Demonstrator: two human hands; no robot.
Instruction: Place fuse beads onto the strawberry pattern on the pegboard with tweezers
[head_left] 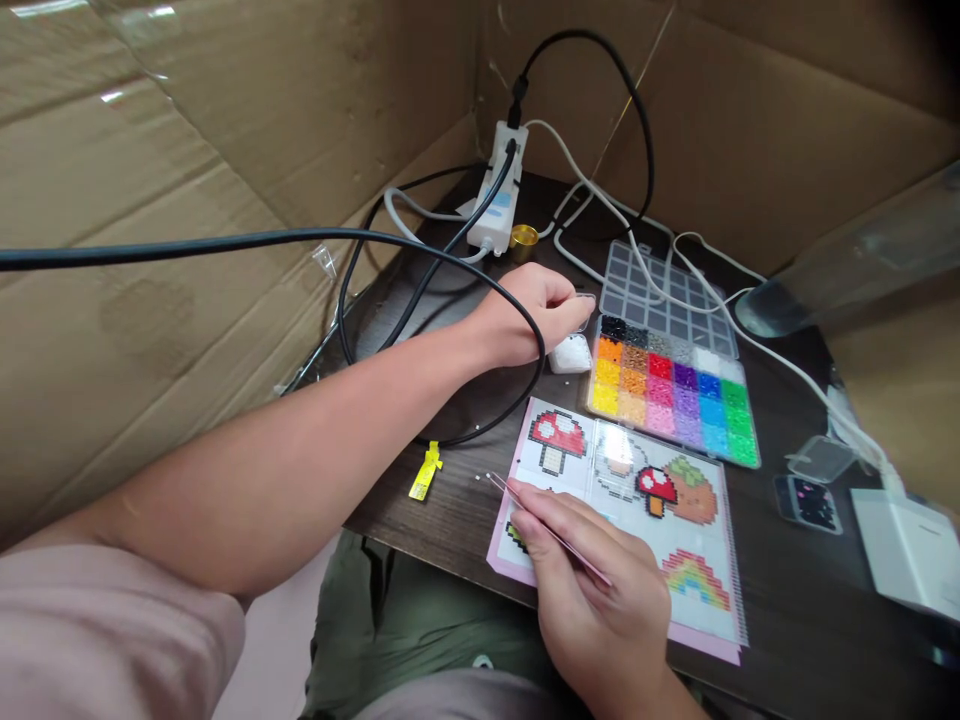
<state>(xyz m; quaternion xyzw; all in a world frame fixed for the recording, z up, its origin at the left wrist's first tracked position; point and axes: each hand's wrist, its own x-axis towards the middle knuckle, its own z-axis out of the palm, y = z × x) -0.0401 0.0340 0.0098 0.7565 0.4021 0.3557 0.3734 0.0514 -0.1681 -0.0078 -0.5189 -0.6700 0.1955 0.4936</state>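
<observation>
My left hand (pixel 529 312) reaches across the dark table and pinches a small clear lid (pixel 585 310) just above a little tub of white beads (pixel 570 354). My right hand (pixel 596 590) rests on the pattern sheet (pixel 697 590) and grips thin pink tweezers (pixel 525 505), tips pointing left past the sheet's edge. A clear pegboard (pixel 637 475) lies on the sheet with a small red mushroom of beads (pixel 656 488) on it. The bead box (pixel 675 395), with many coloured compartments, sits open behind the sheet.
A white power strip (pixel 499 190) with black and white cables stands at the back, a gold cap (pixel 523 240) beside it. A black cable loops over my left forearm. A small tub of dark beads (pixel 808 500) and a white box (pixel 911 550) sit right. Cardboard walls surround the table.
</observation>
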